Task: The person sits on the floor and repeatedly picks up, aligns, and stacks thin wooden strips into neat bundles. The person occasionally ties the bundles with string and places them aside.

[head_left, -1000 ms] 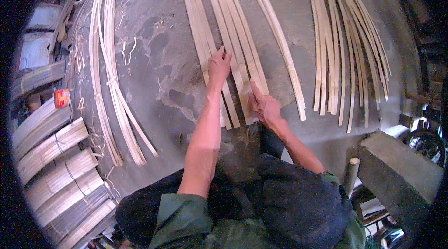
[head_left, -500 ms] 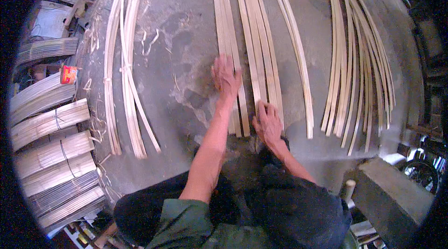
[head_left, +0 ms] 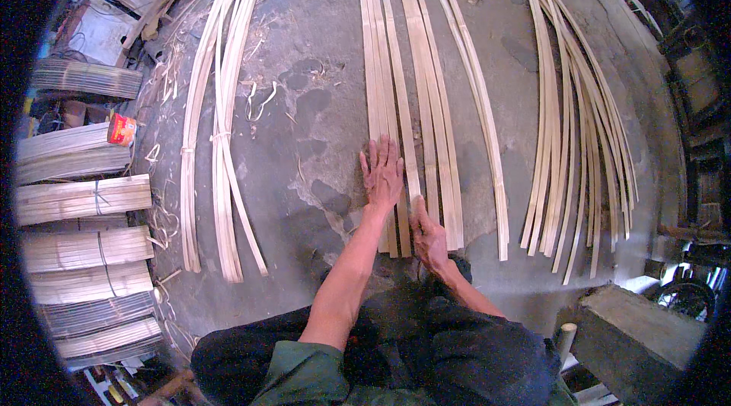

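Long pale bamboo strips [head_left: 373,48] lie side by side on the grey floor, running away from me. Flat on the near part of this left group rests my left hand [head_left: 384,174], its fingers stretched out. My right hand [head_left: 431,244] is closed on the near end of a single bamboo strip [head_left: 409,155], at the right side of that group. Directly to the right lies another close set of strips [head_left: 432,116]. My fingers partly cover the ends of the strips below them.
A narrow pair of strips [head_left: 480,109] lies further right, and beyond it a fanned bunch [head_left: 582,124]. Tied strips [head_left: 221,101] lie on the left. Bound bundles [head_left: 84,200] and a red tin [head_left: 122,130] line the left edge. A concrete block [head_left: 640,326] stands at lower right.
My left hand has come nearer and now lies flat on the strips. My right hand has shifted down and closed on a strip's near end. The whole view has tilted slightly.
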A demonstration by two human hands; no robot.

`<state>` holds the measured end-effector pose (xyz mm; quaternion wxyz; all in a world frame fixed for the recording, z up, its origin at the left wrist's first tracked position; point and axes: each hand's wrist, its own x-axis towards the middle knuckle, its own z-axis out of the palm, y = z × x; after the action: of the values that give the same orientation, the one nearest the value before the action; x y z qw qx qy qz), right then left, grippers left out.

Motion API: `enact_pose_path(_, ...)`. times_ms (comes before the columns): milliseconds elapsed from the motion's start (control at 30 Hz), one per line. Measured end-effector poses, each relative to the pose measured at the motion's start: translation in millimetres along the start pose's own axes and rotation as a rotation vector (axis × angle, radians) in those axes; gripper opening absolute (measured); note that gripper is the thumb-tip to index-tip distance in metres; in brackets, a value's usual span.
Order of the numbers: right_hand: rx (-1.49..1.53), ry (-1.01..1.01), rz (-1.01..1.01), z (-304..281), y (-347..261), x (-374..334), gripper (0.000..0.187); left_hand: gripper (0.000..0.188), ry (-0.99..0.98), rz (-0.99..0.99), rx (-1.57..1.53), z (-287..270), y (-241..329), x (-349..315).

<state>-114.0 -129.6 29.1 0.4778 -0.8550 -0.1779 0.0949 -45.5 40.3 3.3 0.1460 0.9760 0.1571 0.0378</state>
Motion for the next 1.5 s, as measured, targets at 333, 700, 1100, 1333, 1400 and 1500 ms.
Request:
enact_pose_path(333, -0.088, -0.129, 0.0, 2.4, 9.7, 1.9, 0.056, 0.052, 0.04, -0.004, -0.012, 8.8, -4.8, -1.7)
enact_pose_path(700, 0.085, 0.06, -0.019, 13.4, 21.3, -0.8, 0.054, 0.051, 0.125, -0.036, -0.101, 0.9, -1.5, 1.0)
enact_pose_path(1100, 0.126, 0.05, -0.089, 10.5, -33.3, 4.9, 0.052, 0.045, 0.341, -0.266, -0.843, -40.8, 16.9, 31.3)
enact_pose_path(1333, 0.229, -0.187, 0.2, 14.2, -62.1, 11.4, 0.048, 0.055, 0.175, -0.479, -0.974, -17.4, 1.3, 21.8)
enact_pose_path(1400, 0.268, -0.24, 0.188, 24.7, -63.9, 7.3, 0.048, 0.054, 0.197, -0.479, -0.915, 6.4, -30.7, 21.2)
enact_pose_path(1500, 0.23, -0.24, 0.114, 29.2, -52.1, 4.1, 0.049, 0.053, 0.175, -0.454, -0.853, 13.8, -35.2, 21.3)
